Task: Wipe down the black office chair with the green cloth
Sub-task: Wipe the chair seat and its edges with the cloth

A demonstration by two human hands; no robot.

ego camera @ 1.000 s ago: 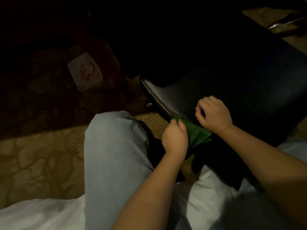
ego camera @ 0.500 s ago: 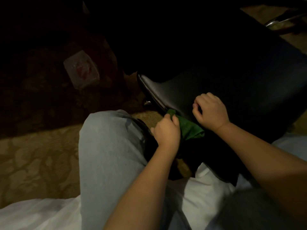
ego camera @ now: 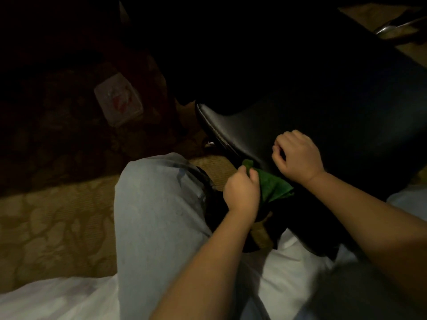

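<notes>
The left hand [ego camera: 242, 192] grips the cloth [ego camera: 273, 188] at the near edge of the chair [ego camera: 233, 128] seat. The right hand [ego camera: 298, 155] rests curled on the seat, seemingly empty. Wiping looks under way at the rim, but it is too dark to tell how much is done.

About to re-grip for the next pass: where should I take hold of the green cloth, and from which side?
Take the green cloth by its loose lower flap, coming from the right: the left hand pinches its upper corner at the edge of the chair seat, and that flap hangs free.
</notes>
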